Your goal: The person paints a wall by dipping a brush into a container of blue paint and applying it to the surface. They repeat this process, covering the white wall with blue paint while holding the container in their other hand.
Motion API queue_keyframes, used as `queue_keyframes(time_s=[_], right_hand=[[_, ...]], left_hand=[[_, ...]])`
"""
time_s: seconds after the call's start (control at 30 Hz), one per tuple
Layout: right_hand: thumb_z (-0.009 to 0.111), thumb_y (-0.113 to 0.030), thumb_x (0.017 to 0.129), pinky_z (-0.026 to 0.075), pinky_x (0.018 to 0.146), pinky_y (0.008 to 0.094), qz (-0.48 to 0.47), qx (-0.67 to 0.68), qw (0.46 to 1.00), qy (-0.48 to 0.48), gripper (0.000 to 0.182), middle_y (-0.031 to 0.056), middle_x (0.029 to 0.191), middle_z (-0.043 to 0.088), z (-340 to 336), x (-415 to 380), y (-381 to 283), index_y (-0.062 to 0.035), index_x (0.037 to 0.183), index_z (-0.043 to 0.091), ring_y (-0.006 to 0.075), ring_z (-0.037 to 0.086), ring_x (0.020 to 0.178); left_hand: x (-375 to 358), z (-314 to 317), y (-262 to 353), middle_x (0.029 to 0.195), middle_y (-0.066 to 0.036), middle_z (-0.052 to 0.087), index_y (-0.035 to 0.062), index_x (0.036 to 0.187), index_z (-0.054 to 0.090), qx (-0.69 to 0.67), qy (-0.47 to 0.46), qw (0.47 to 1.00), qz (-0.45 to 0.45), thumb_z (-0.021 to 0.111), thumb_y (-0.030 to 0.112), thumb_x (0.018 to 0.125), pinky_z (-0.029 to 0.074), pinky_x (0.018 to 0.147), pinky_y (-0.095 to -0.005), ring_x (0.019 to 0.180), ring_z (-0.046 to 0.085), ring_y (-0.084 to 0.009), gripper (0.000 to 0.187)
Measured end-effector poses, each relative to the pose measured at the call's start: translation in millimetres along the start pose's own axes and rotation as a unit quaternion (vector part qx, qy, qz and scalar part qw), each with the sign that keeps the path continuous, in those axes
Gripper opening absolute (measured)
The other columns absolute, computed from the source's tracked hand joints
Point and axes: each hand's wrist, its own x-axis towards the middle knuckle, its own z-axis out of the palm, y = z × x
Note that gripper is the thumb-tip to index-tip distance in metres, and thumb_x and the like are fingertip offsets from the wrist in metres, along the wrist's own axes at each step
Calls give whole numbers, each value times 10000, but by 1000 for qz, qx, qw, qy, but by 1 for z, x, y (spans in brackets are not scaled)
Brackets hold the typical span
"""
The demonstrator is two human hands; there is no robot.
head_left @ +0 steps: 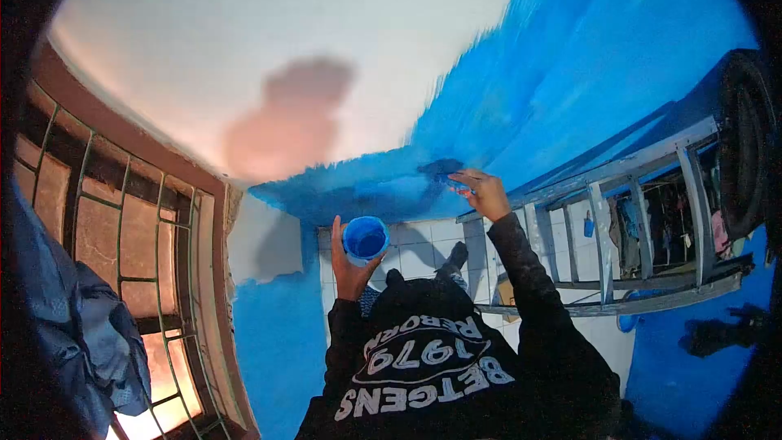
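Observation:
My left hand is wrapped round a cup with blue paint inside, held with its mouth facing up towards me. Close to the blue-painted part of the wall, my right hand has its fingers pinched together. Whatever sits between those fingers is too small and dark to name. A dark shadow falls on the blue paint just beyond the fingertips. White wall borders the blue along a ragged, brushed edge.
At the left is a barred window, with dark cloth hanging in front. A ladder leans along the right side. White tiles lie below. Clothes show behind the ladder's rungs.

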Motion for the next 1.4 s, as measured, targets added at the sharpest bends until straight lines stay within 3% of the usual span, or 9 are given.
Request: queue_keyframes(time_s=[0.23, 0.7, 0.77, 0.9, 0.97, 1.23, 1.27, 1.3, 1.4], right_hand=[[730, -130, 763, 573, 809, 426, -10, -64, 995, 77, 467, 64, 1134, 712, -14, 28, 12, -201, 1222, 675, 296, 678, 1057], [723, -53, 838, 561, 845, 344, -109, 79, 962, 237, 248, 104, 1131, 724, -234, 115, -75, -76, 1084, 739, 271, 695, 1028], [755, -28, 801, 557, 837, 330, -205, -90, 934, 278, 271, 84, 1113, 731, -257, 125, -86, -50, 1071, 742, 239, 698, 1011], [756, -13, 836, 582, 783, 367, -271, -84, 901, 328, 257, 106, 1057, 738, -281, 134, -110, -31, 1092, 744, 249, 699, 965], [798, -30, 795, 573, 792, 367, -316, -239, 829, 395, 288, 107, 1046, 744, -288, 133, -122, -16, 1077, 743, 250, 713, 931], [797, -115, 847, 591, 754, 364, -215, -190, 775, 563, 263, 163, 1016, 734, -262, 114, -139, 37, 1048, 721, 257, 705, 937], [764, -109, 883, 553, 595, 302, -266, -149, 738, 603, 242, 155, 913, 728, -258, 123, -132, 62, 1046, 710, 192, 683, 757], [764, -109, 883, 553, 595, 302, -266, -148, 737, 603, 242, 155, 913, 728, -250, 122, -129, 62, 1046, 710, 192, 683, 757], [748, -80, 892, 328, 442, 222, -80, 59, 750, 654, 214, 73, 697, 654, -232, 109, -136, 61, 1047, 707, 56, 479, 510]], left_hand=[[-3, 5, 0, 1320, -163, 524, 26, 1553, 217, -22, -16, 1000, -8, 930, 222, 644, 422, 1064, -442, 1228, 534, -308, 1171], [3, 7, -2, 1358, -172, 526, 62, 1568, 192, -1, -29, 1000, 0, 951, 196, 629, 475, 1033, -427, 1223, 562, -297, 1214], [4, 8, -2, 1348, -176, 538, 50, 1564, 200, -45, -43, 998, -6, 952, 192, 625, 482, 1025, -427, 1213, 572, -304, 1211], [4, 7, 2, 1342, -183, 545, 34, 1560, 200, 25, -37, 999, 12, 952, 202, 623, 479, 1031, -434, 1210, 576, -316, 1214], [5, 8, 4, 1349, -191, 539, 34, 1562, 194, -27, -50, 998, -22, 952, 206, 623, 467, 1047, -437, 1220, 570, -322, 1219], [7, 6, 3, 1357, -203, 517, 14, 1546, 233, -17, -36, 999, -4, 940, 232, 634, 454, 1044, -428, 1225, 555, -324, 1174], [8, 4, 5, 1360, -204, 516, 15, 1547, 233, -7, -44, 999, -8, 940, 240, 636, 453, 1044, -426, 1224, 556, -322, 1175], [8, 5, 3, 1360, -204, 516, 15, 1547, 233, -6, -43, 999, -8, 940, 240, 636, 453, 1044, -426, 1224, 556, -322, 1175], [9, 9, -1, 1358, -203, 516, 17, 1546, 237, -28, -38, 999, -15, 941, 236, 634, 455, 1043, -424, 1216, 563, -319, 1173]])
